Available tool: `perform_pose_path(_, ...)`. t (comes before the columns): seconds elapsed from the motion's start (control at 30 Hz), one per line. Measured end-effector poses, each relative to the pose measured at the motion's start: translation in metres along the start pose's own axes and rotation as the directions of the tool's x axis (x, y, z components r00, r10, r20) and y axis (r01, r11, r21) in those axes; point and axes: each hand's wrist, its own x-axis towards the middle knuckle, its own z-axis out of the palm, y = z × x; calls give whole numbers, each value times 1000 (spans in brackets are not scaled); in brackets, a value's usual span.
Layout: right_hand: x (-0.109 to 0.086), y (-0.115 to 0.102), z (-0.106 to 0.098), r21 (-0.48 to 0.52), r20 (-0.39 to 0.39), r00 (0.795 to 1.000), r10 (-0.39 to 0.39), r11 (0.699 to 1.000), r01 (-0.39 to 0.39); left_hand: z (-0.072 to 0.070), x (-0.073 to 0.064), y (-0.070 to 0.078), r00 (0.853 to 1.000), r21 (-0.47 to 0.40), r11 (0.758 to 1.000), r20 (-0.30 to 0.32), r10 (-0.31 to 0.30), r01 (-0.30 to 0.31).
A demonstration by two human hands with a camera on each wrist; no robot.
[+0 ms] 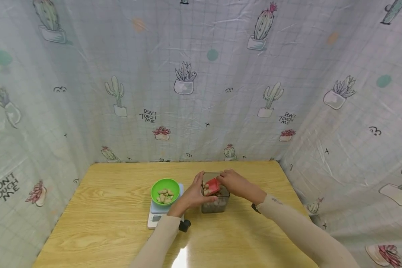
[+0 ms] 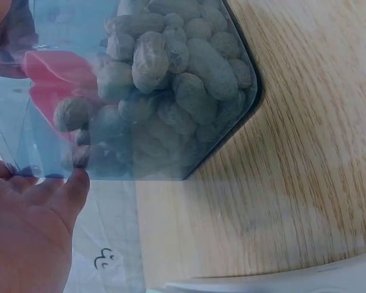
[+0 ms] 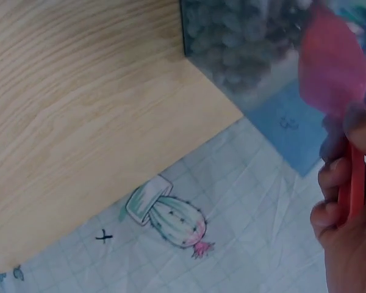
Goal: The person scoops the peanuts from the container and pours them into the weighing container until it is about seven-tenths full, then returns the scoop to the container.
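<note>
A curtained-off booth, this one, the building around it impossible to tell! Printed curtains (image 1: 201,108), all cacti and "DON'T TOUCH ME", hang behind and down both sides of a wooden table (image 1: 110,208) carrying a kitchen scale (image 1: 157,219).

Long sleeves on both arms here, pale beige, plain and close-fitting! The left sleeve (image 1: 161,238) runs smoothly to its cuff, and there, at the wrist, sits a black device (image 1: 184,225), chunky and rounded, jutting from the inner side. Across to the right sleeve (image 1: 298,227), same beige, same snug cut, but look at that cuff: a small dark marking (image 1: 276,201), rather like lettering, too tiny to read! Just under it peeks a black piece (image 1: 255,208), much less of it showing. And beyond the cuffs, left grip (image 1: 191,195) and right grip (image 1: 238,183), both bare!
</note>
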Motion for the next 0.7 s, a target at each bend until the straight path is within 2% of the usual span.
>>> perform_pose_path(0.1, 1, -3, 0, -13, 25, 1000, 6, 1000, -6, -1, -1, 1, 1000, -5, 1000, -5, 4, -4)
perform_pose_path(0.3, -4, -5, 3, 91, 14, 999, 45, 995, -46, 0, -3, 1, 1000, -7, 1000, -4, 7, -7)
perform_pose_path(0.53, 2, -15, 7, -87, 10, 999, 50, 995, -49, -1, -2, 1, 1000, -1, 1000, -1, 11, -11)
perform_pose_path(0.63, 4, -16, 5, -80, -8, 1000, 25, 996, -26, -1, -2, 0, 1000, -1, 1000, -13, 10, -10)
perform_pose_path(0.7, 2, -15, 3, -38, -22, 1000, 16, 999, -17, 0, -2, 0, 1000, -15, 1000, -14, 16, -16)
